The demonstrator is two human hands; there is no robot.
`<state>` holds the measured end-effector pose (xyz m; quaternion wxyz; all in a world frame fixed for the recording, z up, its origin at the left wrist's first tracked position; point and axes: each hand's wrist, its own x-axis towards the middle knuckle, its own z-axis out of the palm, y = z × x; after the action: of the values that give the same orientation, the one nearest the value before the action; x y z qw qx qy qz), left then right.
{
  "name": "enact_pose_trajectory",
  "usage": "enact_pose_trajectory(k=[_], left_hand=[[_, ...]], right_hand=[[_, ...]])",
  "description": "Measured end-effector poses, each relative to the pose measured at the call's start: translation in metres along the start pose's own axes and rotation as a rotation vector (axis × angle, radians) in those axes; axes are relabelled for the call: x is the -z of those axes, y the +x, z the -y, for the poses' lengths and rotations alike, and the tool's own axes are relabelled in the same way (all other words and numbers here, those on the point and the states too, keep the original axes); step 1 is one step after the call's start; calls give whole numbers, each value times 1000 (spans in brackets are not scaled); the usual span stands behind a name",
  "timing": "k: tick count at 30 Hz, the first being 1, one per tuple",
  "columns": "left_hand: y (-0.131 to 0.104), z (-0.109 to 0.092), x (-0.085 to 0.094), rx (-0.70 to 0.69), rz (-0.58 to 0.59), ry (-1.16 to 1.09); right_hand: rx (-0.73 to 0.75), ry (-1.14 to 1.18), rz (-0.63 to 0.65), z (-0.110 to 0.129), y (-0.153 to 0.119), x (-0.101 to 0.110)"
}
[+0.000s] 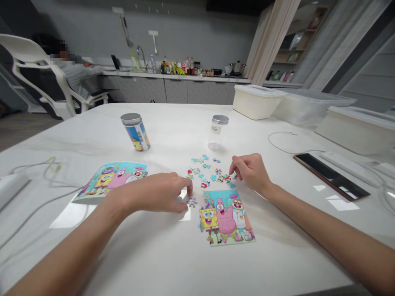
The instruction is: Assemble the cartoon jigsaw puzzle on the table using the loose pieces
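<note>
My left hand (168,191) hovers low over the white table, thumb and fingers apart with a gap between them. Just off its fingertips lies a loose jigsaw piece (192,202). My right hand (249,169) has its fingers curled down at the edge of the scattered puzzle pieces (206,166); whether a piece is in them is hidden. Between the hands and nearer to me lies a mostly joined cartoon puzzle (226,218), with an uneven left edge. A curved picture sheet (115,176) showing the same characters rests partly behind my left forearm.
Beyond the pieces stand a printed jar (135,132) with a metal lid and a clear jar (218,132). Lidded storage boxes (257,102) line the back right. A dark flat panel (330,176) and cables lie right. A person (74,74) sits far left.
</note>
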<state>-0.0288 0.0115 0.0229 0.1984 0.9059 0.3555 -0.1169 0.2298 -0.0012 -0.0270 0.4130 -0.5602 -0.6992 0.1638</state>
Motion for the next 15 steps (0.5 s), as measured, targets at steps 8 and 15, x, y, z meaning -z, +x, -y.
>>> enact_pose_trajectory(k=[8, 15], left_hand=[[1, -9, -4, 44, -36, 33], [2, -8, -7, 51, -41, 76]], right_hand=[[-150, 110, 90, 2, -3, -7], [-191, 123, 111, 4, -3, -8]])
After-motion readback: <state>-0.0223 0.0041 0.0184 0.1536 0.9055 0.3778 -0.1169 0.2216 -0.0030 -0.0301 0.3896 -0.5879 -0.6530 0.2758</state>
